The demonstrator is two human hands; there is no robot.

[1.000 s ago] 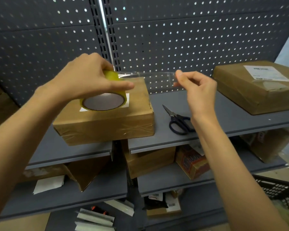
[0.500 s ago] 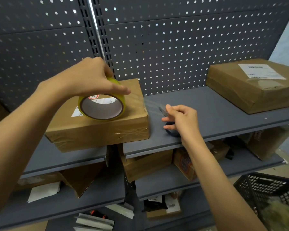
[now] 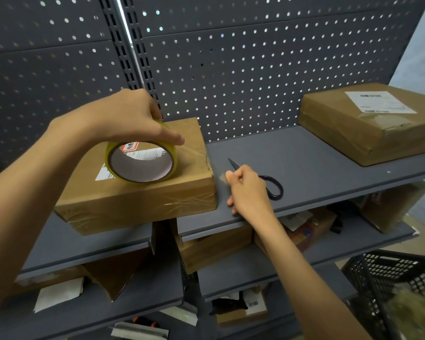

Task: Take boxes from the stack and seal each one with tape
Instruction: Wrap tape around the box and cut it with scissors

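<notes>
left hand [image 3: 123, 121] clamped the yellow tape roll [image 3: 140, 161] on the cardboard box [image 3: 142, 190] at the shelf's [image 3: 304, 168] left | right hand [image 3: 245, 190] pinched the tape end beside the box's right face; best pressed flat, wrinkle-free | since a second ago: strip lowered from mid-air; scissors [image 3: 268, 182] unmoved

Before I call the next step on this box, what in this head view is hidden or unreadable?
- Clear tape strip: blurred at the right hand's grip; its end is unclear.
- Black scissors: middle hidden behind that hand.
- White label on the brown cardboard box: partly covered by the yellow tape roll held by the left hand; text too small.
</notes>
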